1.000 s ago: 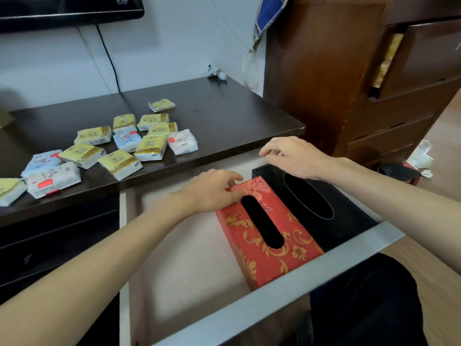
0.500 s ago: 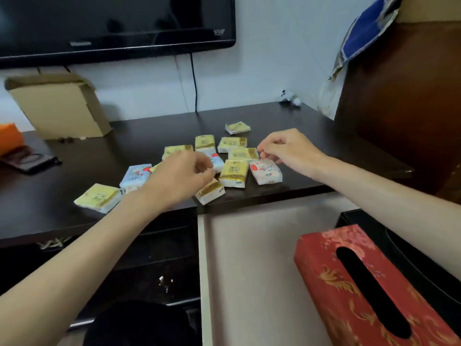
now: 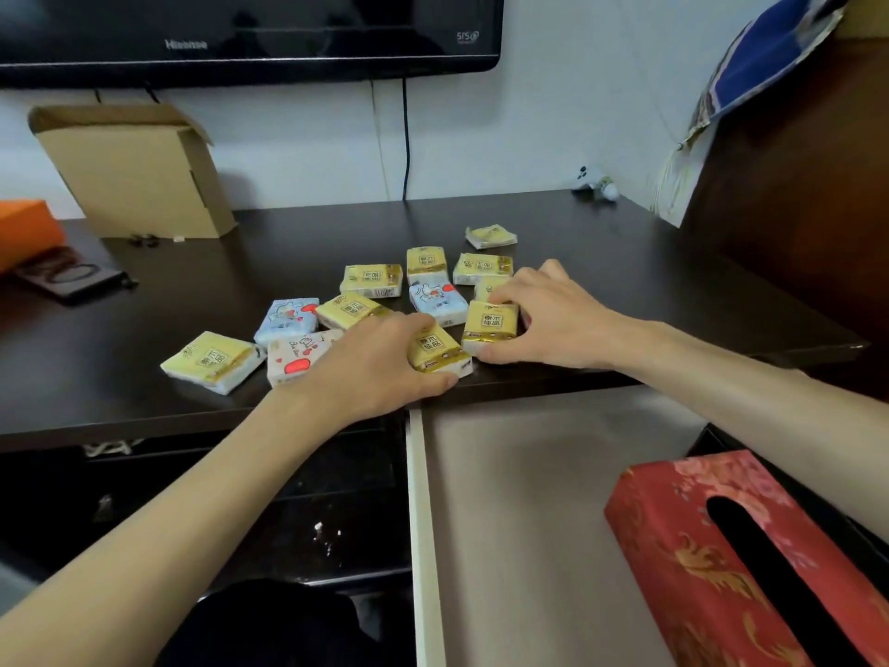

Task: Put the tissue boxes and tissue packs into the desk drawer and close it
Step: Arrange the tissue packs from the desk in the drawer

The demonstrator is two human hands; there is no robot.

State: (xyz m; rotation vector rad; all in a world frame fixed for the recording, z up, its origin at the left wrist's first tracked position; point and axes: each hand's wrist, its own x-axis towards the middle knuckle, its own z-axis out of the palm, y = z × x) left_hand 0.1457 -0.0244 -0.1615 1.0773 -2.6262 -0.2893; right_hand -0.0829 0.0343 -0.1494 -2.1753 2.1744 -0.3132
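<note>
Several small tissue packs, yellow, blue and white, lie scattered on the dark desk (image 3: 625, 262). My left hand (image 3: 380, 363) grips a yellow pack (image 3: 435, 351) at the desk's front edge. Beside it my right hand (image 3: 553, 320) grips another yellow pack (image 3: 490, 324) between thumb and fingers. Below the desk the drawer (image 3: 519, 498) stands pulled out. In it lies a red tissue box (image 3: 721, 560) with gold patterns, and a black tissue box (image 3: 712, 440) shows behind it, mostly hidden by my right forearm.
A cardboard box (image 3: 139, 170) leans against the wall at the back left. An orange box (image 3: 24, 228) and a dark flat object (image 3: 72, 276) sit at the far left. A television (image 3: 240, 31) hangs above. A brown cabinet (image 3: 808, 195) stands to the right.
Both hands have left the tissue boxes in the drawer and moved up to the desk. They now close on two yellow packs near the front edge.
</note>
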